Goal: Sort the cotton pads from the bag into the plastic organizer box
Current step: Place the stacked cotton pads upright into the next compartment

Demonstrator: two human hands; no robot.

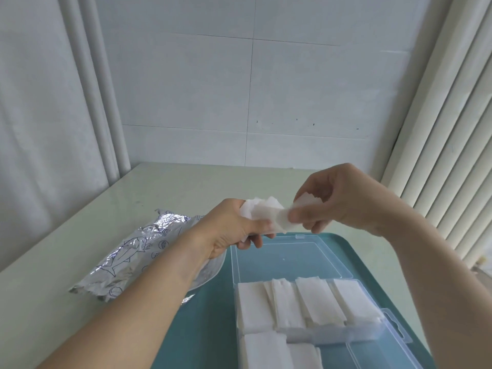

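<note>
Pale green table [80, 235] set against a white tiled wall [239, 89]; vertical blinds [452, 129] along the right side. Teal tray [207, 328] lies on the table, near edge out of view. Clear plastic organizer box [372, 334] sits on the tray, its lid [287, 259] open and lying flat on the far side. Far row of compartments holds stacks of white cotton pads [314, 302], some tilted against one another; nearer row: two stacks at left, right-hand compartments show bare plastic. Silver foil bag [127, 259] with a blue fish print lies on the table left of the tray, its open clear end overlapping the tray's left edge under the left forearm. Both hands are raised above the lid's far edge. Left hand [229, 230]: fingers curled around a loose bunch of cotton pads [262, 213], thumb on the near side. Right hand [343, 201]: thumb and fingertips pinch a few pads [306, 202] at the right end of the bunch. The two groups of pads touch or overlap between the hands; cannot tell whether they are separated.
</note>
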